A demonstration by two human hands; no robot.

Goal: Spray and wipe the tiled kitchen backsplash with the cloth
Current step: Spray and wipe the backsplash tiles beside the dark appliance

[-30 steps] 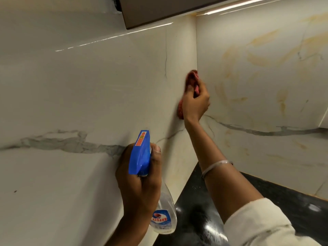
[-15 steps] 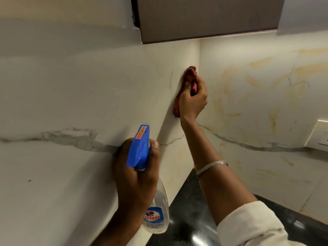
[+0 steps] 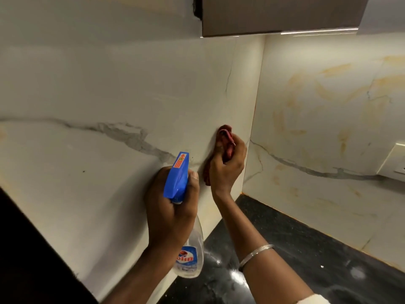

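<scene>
Pressure is coming from my right hand, which is clutching the red cloth against the backsplash at frame centre, lower than a moment ago; I'm judging the wipe as working downward. My left hand is gripping the spray bottle.

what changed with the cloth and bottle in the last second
The right hand wiped the red cloth down the backsplash, from above the spray bottle to level with its top. The left hand still grips the bottle; the cloth stays pressed to the tile.

Red cloth (bunched) against marble backsplash.
</scene>
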